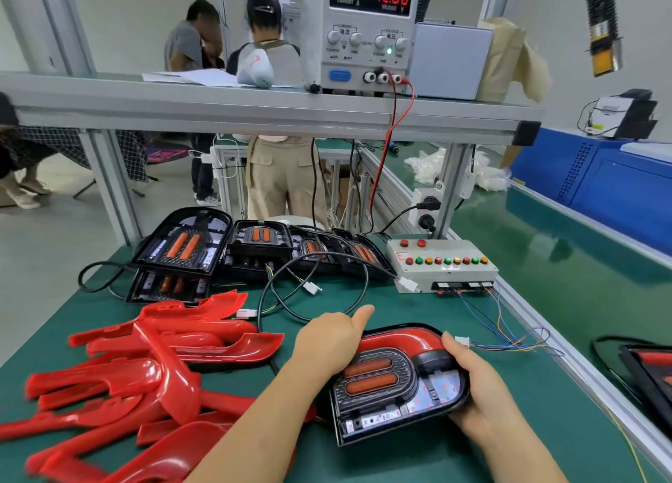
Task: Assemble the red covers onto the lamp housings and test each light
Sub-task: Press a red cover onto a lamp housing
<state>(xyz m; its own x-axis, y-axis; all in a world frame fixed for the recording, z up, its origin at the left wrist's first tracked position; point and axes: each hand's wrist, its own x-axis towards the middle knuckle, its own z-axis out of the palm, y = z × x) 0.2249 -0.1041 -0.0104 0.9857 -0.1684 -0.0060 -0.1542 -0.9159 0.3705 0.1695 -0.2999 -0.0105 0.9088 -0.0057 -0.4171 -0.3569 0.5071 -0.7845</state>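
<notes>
**On the green tabletop (pixel 545 410): seating the cover**

The black oval plastic lamp housing (pixel 400 406) lies face up near the front edge, with a red curved plastic cover (pixel 403 337) laid along its far rim. The left hand (pixel 327 341) curls its fingers down over the cover's left bend, thumb stretched out. The right hand (pixel 469 377) clasps the housing's right edge, thumb on top. Whether the cover sits home all along cannot be told, so pressure should probably travel evenly round the curve, housing braced flat, before any testing.

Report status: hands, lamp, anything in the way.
Left hand holds cover against housing. Right hand grips housing's right edge. Nothing blocking; spare covers lie left.
</notes>
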